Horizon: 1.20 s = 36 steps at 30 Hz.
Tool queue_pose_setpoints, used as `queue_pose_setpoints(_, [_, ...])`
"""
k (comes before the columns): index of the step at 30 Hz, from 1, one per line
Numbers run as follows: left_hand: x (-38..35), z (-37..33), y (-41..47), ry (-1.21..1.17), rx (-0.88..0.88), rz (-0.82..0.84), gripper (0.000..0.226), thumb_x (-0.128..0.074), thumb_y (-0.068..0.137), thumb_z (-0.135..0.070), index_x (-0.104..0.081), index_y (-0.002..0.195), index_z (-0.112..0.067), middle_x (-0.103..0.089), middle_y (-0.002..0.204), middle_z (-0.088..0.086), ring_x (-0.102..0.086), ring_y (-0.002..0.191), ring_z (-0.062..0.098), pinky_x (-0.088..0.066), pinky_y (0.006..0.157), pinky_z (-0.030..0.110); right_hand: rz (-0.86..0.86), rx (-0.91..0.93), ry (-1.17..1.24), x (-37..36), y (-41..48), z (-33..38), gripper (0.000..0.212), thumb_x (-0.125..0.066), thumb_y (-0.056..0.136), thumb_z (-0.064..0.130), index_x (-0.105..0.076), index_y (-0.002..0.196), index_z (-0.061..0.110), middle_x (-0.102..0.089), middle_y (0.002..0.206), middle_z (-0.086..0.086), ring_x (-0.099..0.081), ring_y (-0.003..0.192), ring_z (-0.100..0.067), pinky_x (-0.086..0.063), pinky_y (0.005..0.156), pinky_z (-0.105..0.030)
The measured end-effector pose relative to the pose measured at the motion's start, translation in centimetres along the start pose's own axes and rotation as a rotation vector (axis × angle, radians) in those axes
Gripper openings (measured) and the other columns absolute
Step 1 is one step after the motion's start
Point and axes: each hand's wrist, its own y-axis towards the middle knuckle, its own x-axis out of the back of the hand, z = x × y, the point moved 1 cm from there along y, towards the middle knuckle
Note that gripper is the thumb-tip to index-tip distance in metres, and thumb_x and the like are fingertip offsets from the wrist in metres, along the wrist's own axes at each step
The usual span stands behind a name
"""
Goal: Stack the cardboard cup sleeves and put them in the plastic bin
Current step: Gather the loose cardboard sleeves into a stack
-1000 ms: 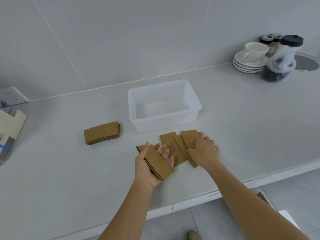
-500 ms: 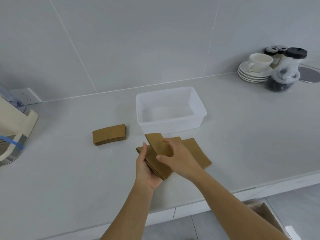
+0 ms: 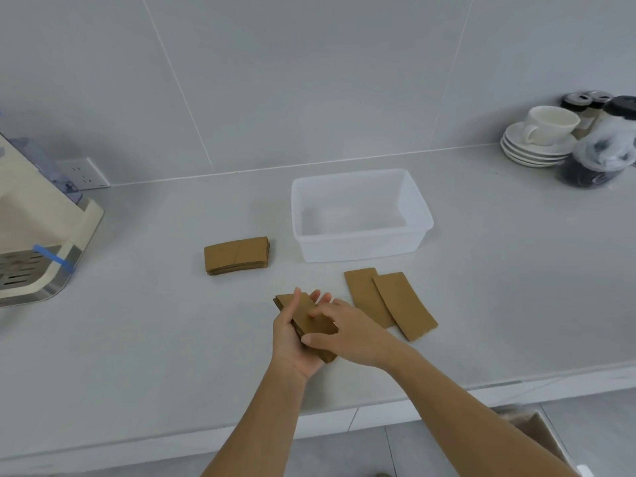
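Note:
My left hand [image 3: 292, 342] cradles a small stack of brown cardboard sleeves [image 3: 304, 316] just above the counter. My right hand [image 3: 347, 335] lies across that stack, fingers on top and thumb under its near end. Two loose sleeves [image 3: 389, 302] lie overlapping on the counter just right of my hands. A separate stack of sleeves [image 3: 236, 254] rests further left. The clear plastic bin [image 3: 361, 249] stands behind the loose sleeves, and I see nothing inside it.
A cream appliance with a metal drip tray [image 3: 38, 256] occupies the left edge, with a wall socket [image 3: 82, 173] behind it. White saucers with a cup [image 3: 540, 139] and dark-lidded jars [image 3: 602, 149] stand at the back right. The counter's front edge runs close below my forearms.
My right hand lifted one sleeve off the spread pile, carried it left and laid it on the stack in my left hand. Two loose sleeves now lie on the counter.

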Motion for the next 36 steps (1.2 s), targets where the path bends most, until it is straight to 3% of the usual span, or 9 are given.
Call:
queue_pose_setpoints(4, [-0.6, 0.3, 0.3, 0.008, 0.019, 0.018, 0.054, -0.075, 0.059, -0.045, -0.065, 0.102, -0.013, -0.075, 0.087, 0.006, -0.072, 0.078, 0.027, -0.057, 0.063, 0.042, 0.037, -0.009, -0.020, 2.3, -0.2, -0.7, 0.043, -0.057, 0.080, 0.049, -0.055, 0.117, 0.027, -0.055, 0.111, 0.005, -0.054, 0.097, -0.012, -0.043, 0.076, -0.020])
queue_pose_setpoints(8, [-1.2, 0.3, 0.9, -0.080, -0.017, 0.041, 0.047, -0.076, 0.064, -0.039, -0.064, 0.099, -0.009, -0.072, 0.093, 0.010, -0.070, 0.087, 0.027, -0.054, 0.079, 0.055, -0.216, -0.162, -0.030, 5.0, -0.4, -2.2, 0.049, -0.055, 0.083, 0.044, -0.051, 0.122, 0.017, -0.057, 0.116, -0.006, -0.058, 0.103, -0.021, -0.047, 0.072, -0.026])
queue_pose_setpoints(11, [-1.2, 0.5, 1.4, -0.101, -0.035, 0.039, 0.046, -0.075, 0.066, -0.037, -0.062, 0.100, -0.009, -0.074, 0.086, 0.011, -0.069, 0.089, 0.025, -0.048, 0.088, 0.060, -0.448, -0.264, -0.361, 6.3, -0.5, -4.2, 0.055, -0.052, 0.085, 0.042, -0.039, 0.131, 0.014, -0.049, 0.130, -0.010, -0.047, 0.117, -0.027, -0.038, 0.094, -0.037])
queue_pose_setpoints(13, [-1.3, 0.8, 1.7, -0.101, -0.035, 0.045, 0.046, -0.075, 0.065, -0.037, -0.062, 0.100, -0.009, -0.074, 0.084, 0.010, -0.070, 0.087, 0.024, -0.048, 0.089, 0.060, -0.514, -0.336, -0.447, 6.4, -0.7, -5.9, 0.065, -0.051, 0.085, 0.048, -0.030, 0.137, 0.015, -0.042, 0.138, -0.010, -0.039, 0.126, -0.029, -0.030, 0.102, -0.040])
queue_pose_setpoints(18, [-1.5, 1.5, 2.0, -0.083, -0.019, 0.051, 0.045, -0.076, 0.065, -0.036, -0.062, 0.099, -0.010, -0.073, 0.082, 0.009, -0.070, 0.085, 0.024, -0.051, 0.084, 0.059, -0.492, -0.437, -0.602, 4.7, -1.4, -9.5, 0.083, -0.046, 0.080, 0.064, -0.019, 0.141, 0.015, -0.037, 0.140, -0.010, -0.037, 0.127, -0.029, -0.031, 0.102, -0.039])
queue_pose_setpoints(26, [-1.8, 1.6, 2.3, -0.064, -0.011, 0.036, 0.047, -0.076, 0.063, -0.036, -0.062, 0.100, -0.011, -0.074, 0.083, 0.009, -0.071, 0.080, 0.023, -0.052, 0.083, 0.057, -0.519, -0.359, -0.745, 4.0, -1.4, -9.8, 0.052, -0.040, 0.090, 0.048, -0.036, 0.126, 0.011, -0.051, 0.123, -0.009, -0.046, 0.112, -0.026, -0.037, 0.090, -0.035])
queue_pose_setpoints(31, [-2.1, 1.1, 2.0, -0.075, -0.017, 0.040, 0.047, -0.076, 0.063, -0.035, -0.062, 0.100, -0.011, -0.073, 0.083, 0.009, -0.071, 0.083, 0.024, -0.052, 0.084, 0.057, -0.481, -0.377, -0.665, 5.0, -1.2, -9.0, 0.043, -0.046, 0.089, 0.041, -0.041, 0.120, 0.011, -0.053, 0.120, -0.009, -0.047, 0.111, -0.026, -0.037, 0.091, -0.035])
queue_pose_setpoints(36, [-2.1, 0.2, 1.6, -0.090, -0.028, 0.041, 0.050, -0.076, 0.062, -0.036, -0.062, 0.102, -0.010, -0.074, 0.085, 0.010, -0.069, 0.086, 0.024, -0.049, 0.088, 0.058, -0.439, -0.391, -0.402, 6.4, -0.7, -6.7, 0.044, -0.050, 0.086, 0.039, -0.045, 0.119, 0.010, -0.054, 0.116, -0.009, -0.048, 0.109, -0.027, -0.040, 0.091, -0.036])
